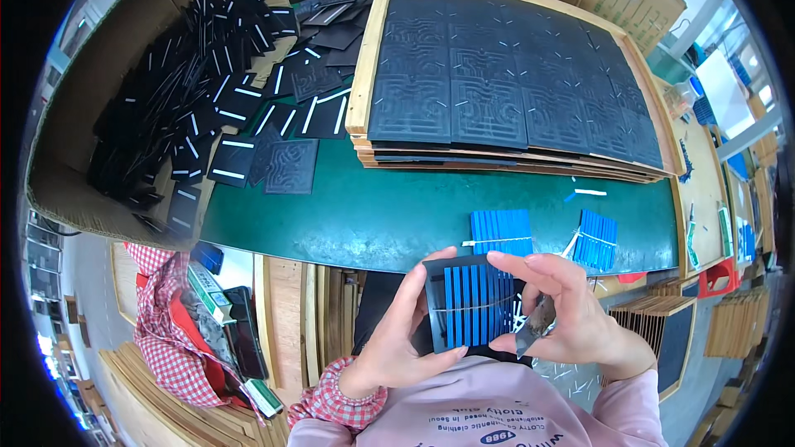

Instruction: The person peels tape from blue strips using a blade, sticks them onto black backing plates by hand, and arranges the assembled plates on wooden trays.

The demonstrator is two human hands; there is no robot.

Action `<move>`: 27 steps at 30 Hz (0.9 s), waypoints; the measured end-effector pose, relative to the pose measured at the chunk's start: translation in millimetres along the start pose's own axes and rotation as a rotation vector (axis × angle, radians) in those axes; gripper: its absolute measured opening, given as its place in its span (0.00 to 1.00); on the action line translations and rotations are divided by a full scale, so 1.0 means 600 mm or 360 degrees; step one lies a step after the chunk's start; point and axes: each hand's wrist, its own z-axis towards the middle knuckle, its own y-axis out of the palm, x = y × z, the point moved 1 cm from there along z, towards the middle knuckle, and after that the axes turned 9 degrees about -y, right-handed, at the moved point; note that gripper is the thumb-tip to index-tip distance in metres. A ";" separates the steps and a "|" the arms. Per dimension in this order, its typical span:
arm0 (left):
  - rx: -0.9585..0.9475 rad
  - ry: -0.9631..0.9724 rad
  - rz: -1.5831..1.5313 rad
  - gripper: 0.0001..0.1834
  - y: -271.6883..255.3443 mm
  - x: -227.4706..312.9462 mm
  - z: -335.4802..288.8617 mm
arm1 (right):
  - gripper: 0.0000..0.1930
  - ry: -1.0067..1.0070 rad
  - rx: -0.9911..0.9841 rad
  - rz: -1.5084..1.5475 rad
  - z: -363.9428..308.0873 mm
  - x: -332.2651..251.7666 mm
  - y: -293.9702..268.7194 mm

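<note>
Blue-strip square (470, 305) in both hands

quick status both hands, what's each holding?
Left hand: shut on the black square pad with blue strips.
Right hand: fingertips on the pad's top edge, a small grey blade gripped underneath.

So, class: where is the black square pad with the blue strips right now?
In the head view, the black square pad sits low and centre, held between the left hand and right hand, just below the green table edge.
</note>
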 end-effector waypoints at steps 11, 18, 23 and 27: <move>0.0006 -0.0009 0.0004 0.56 0.000 -0.002 -0.003 | 0.45 -0.0107 0.0145 0.0052 -0.008 0.012 0.007; -0.0015 -0.0015 0.0058 0.56 0.001 -0.002 -0.002 | 0.45 -0.0062 0.0104 -0.0016 -0.005 0.009 0.007; 0.0016 -0.0008 0.0028 0.56 -0.002 -0.002 -0.004 | 0.45 -0.0043 0.0074 -0.0028 -0.005 0.006 0.005; 0.0008 -0.0020 0.0001 0.56 -0.001 -0.006 -0.004 | 0.46 0.0000 0.0047 -0.0002 -0.005 0.005 0.003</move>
